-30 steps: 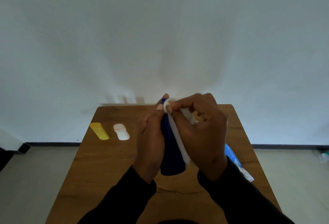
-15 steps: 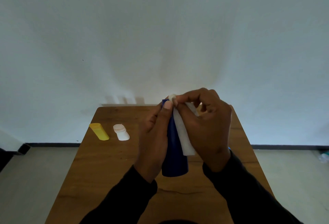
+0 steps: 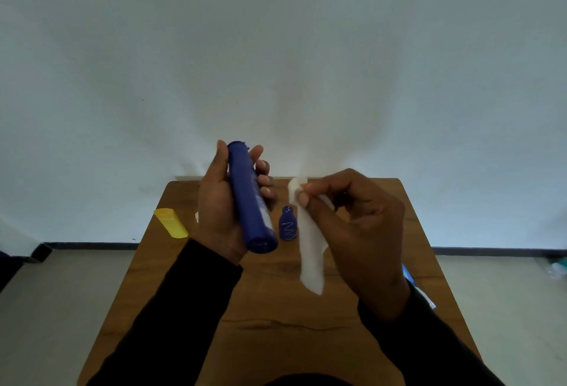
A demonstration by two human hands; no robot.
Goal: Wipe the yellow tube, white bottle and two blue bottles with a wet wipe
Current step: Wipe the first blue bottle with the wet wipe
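Your left hand (image 3: 225, 217) grips the tall blue bottle (image 3: 250, 198) upright; your right hand (image 3: 352, 226), just beside, pinches the wet wipe (image 3: 310, 250).

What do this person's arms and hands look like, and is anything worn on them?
Both arms are covered by long black sleeves, plain with no visible markings, ending at the wrists. The left hand and the right hand are bare: no gloves, and no rings or watch can be seen. The short, pale fingernails show on some fingers.
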